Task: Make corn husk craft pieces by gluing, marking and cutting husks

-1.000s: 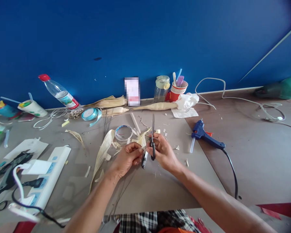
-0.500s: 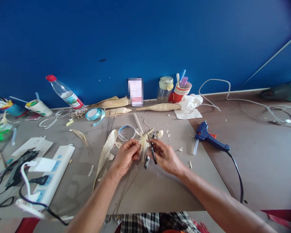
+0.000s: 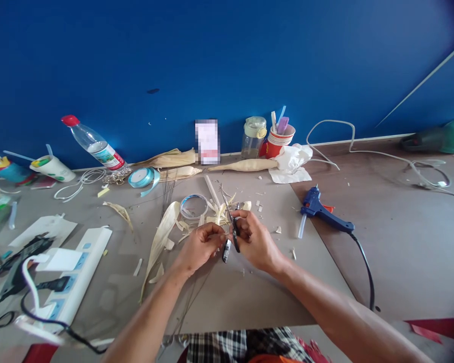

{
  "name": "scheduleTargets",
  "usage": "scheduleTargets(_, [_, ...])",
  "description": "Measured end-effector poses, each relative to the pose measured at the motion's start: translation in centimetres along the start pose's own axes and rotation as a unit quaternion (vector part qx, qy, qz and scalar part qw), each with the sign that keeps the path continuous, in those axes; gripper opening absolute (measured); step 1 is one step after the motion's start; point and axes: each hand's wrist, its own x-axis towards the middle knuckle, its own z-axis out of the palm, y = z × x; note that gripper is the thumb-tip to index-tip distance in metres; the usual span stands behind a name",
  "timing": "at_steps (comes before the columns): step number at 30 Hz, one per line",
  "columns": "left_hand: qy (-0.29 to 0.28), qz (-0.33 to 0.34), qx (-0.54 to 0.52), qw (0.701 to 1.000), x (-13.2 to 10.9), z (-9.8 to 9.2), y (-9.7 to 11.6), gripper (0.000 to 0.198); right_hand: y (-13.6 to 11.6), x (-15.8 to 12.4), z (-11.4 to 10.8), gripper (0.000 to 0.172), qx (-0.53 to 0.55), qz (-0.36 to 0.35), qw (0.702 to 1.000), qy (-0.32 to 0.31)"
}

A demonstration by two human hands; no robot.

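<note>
One right hand [image 3: 255, 237] holds one pair of scissors [image 3: 235, 235] beside one left hand [image 3: 203, 245].

Left forearm [image 3: 149, 312] bare, slanting up and inward from lower edge, left hand [image 3: 202, 245] in a fingertip pinch, back of hand showing, right forearm [image 3: 329, 300] bare, slanting in from lower right, right hand [image 3: 256, 241] curled in a grip, both hands close together.

– How do our scissors [image 3: 235, 235] look?
– Black-handled with slim blades, held slanting, tips pointing away from us and leaning left
– And our pale husk pieces [image 3: 220, 215]?
– We see them torn, tangled, left of the scissors' blades; the small piece [image 3: 227, 235] pinched beside the scissors' handles is too tiny to make out
</note>
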Motion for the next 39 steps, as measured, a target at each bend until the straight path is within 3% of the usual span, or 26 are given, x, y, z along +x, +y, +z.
scheduleTargets(5, [0.006, 0.007, 0.007, 1.000, 0.1, -0.1, -0.1, 0.024, -0.5, -0.1, -0.2, 0.048, 0.020, -0.014, 1.000, -0.002])
scheduleTargets(9, [0.003, 0.008, 0.042, 0.999, 0.0, 0.0, -0.2, 0.024, -0.7, -0.2, -0.1, 0.055, -0.023, -0.031, 0.999, -0.021])
scheduleTargets(14, [-0.002, 0.006, 0.046, 0.999, -0.1, -0.1, -0.3, 0.021, -0.5, -0.2, 0.1, 0.052, -0.023, -0.011, 1.000, -0.012])
scheduleTargets(18, [-0.021, 0.001, -0.036, 0.999, -0.1, -0.2, -0.3, 0.021, -0.8, 0.1, 0.0, 0.043, 0.079, 0.013, 0.997, 0.013])
scheduleTargets(22, [-0.040, 0.003, -0.164, 0.986, -0.1, 0.2, -0.1, 0.022, -1.6, 0.7, -0.1, 0.040, 0.209, 0.051, 0.974, 0.069])
scheduleTargets(26, [-0.043, 0.011, -0.219, 0.975, -0.1, 0.9, 0.0, 0.023, -1.9, 0.8, 0.3, 0.041, 0.248, 0.054, 0.961, 0.106])
scheduleTargets(33, [-0.005, -0.011, -0.242, 0.970, 0.0, 1.0, -0.4, 0.021, -1.7, 0.1, 1.6, 0.040, 0.202, 0.058, 0.974, 0.080])
scheduleTargets(36, [0.019, -0.011, -0.242, 0.970, 0.1, 0.6, -0.2, 0.022, -1.6, 0.1, 1.0, 0.039, 0.183, 0.044, 0.981, 0.051])
scheduleTargets(39, [0.052, 0.001, -0.264, 0.963, 0.2, 0.1, 0.1, 0.023, -1.4, 0.0, -0.3, 0.038, 0.100, 0.009, 0.995, 0.016])
